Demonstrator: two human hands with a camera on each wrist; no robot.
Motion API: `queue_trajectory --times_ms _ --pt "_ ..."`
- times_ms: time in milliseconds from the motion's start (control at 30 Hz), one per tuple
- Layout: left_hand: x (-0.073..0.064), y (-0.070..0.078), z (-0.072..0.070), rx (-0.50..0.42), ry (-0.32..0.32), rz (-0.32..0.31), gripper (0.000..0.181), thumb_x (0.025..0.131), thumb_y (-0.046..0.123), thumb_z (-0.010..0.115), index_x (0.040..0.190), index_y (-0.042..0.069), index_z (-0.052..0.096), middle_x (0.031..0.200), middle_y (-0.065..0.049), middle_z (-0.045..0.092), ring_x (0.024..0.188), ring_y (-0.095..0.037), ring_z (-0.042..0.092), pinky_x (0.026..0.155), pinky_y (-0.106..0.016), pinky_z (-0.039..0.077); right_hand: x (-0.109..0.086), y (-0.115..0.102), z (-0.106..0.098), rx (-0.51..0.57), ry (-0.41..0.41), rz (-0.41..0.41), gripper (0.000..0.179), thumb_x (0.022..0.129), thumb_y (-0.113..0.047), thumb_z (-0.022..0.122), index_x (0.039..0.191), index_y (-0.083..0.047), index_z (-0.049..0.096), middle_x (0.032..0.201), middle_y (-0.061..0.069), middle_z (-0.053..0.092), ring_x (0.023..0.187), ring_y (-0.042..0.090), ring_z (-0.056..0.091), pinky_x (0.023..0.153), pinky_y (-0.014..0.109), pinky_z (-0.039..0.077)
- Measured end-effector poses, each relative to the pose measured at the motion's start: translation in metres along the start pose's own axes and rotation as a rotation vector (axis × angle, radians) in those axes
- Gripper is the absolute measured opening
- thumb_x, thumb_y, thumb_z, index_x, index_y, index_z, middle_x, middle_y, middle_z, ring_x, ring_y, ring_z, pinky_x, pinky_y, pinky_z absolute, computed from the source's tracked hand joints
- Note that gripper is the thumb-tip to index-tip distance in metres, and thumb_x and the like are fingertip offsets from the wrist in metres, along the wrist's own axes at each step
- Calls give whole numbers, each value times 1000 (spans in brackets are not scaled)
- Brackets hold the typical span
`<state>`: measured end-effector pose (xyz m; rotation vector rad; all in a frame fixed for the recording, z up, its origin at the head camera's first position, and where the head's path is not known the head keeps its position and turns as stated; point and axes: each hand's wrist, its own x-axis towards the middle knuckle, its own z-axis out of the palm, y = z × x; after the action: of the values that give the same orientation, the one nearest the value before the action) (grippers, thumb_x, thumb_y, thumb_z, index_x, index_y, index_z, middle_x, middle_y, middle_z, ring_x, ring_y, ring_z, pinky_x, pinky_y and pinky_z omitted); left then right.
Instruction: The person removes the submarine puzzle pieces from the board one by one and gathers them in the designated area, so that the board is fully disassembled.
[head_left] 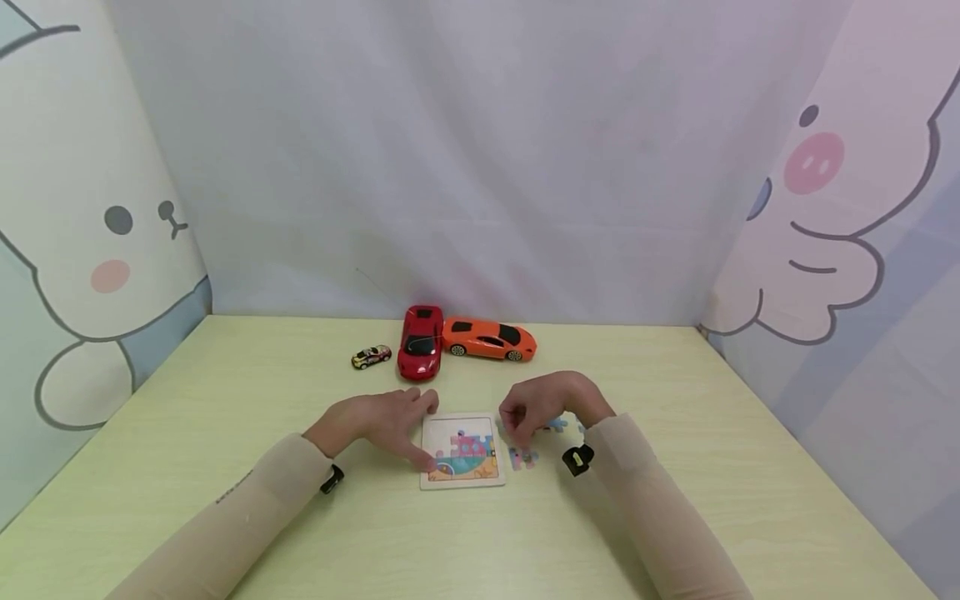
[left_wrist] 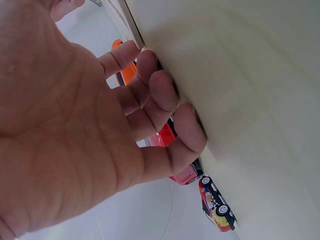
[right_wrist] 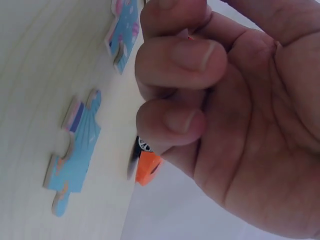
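Observation:
A white-framed jigsaw board (head_left: pixel 462 485) lies on the table, with pink, blue and orange pieces fitted in its lower and middle part. My left hand (head_left: pixel 393 423) rests along the board's left side, thumb at its lower left corner and fingers bent loosely near the upper left one. Just beyond the right edge, my right hand (head_left: pixel 536 406) points down with curled fingers; whatever its fingertips may hold is hidden. Close below them lies a pink-and-blue puzzle piece (head_left: pixel 522 458). The right wrist view has a light blue puzzle piece (right_wrist: pixel 77 152) and a spotted blue piece (right_wrist: pixel 125 32) beside the fingers.
Behind the board stand a red toy car (head_left: pixel 421 343), an orange toy car (head_left: pixel 489 339) and a small yellow-and-red toy car (head_left: pixel 371 357). Under the right wrist lie more blue pieces (head_left: pixel 557 424). A curtain (head_left: pixel 465 167) closes off the table's far edge.

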<state>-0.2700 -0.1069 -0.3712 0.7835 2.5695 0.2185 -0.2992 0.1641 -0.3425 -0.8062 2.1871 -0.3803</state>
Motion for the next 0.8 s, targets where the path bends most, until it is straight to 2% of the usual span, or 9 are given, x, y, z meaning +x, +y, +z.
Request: queue_trajectory --times_ms 300,467,667,800 --pt "1 0 0 1 -6 -1 72 77 64 76 124 21 43 99 0 49 94 -17 51 80 -37 45 7 -8 3 -39 4 -100 3 92 -13 69 93 -15 68 74 -7 54 65 8 47 63 25 38" --pt "1 1 0 -5 -5 -2 71 77 63 77 123 21 43 99 0 49 94 -17 51 80 -37 46 10 -14 7 -74 44 -116 14 92 -12 69 102 -22 67 75 -4 54 66 9 49 63 26 40" --pt "0 1 -1 1 -5 -9 71 77 63 77 123 21 43 99 0 50 93 -17 52 78 -37 46 14 -25 12 -131 94 -107 27 92 -19 71 115 -32 64 81 -3 60 72 10 54 65 26 43" --pt "-1 1 -2 9 -6 1 71 77 63 76 124 21 43 98 -1 49 92 -17 51 78 -37 45 16 -31 16 -143 99 -111 33 93 -19 71 121 -32 61 80 -4 60 71 9 54 67 26 44"
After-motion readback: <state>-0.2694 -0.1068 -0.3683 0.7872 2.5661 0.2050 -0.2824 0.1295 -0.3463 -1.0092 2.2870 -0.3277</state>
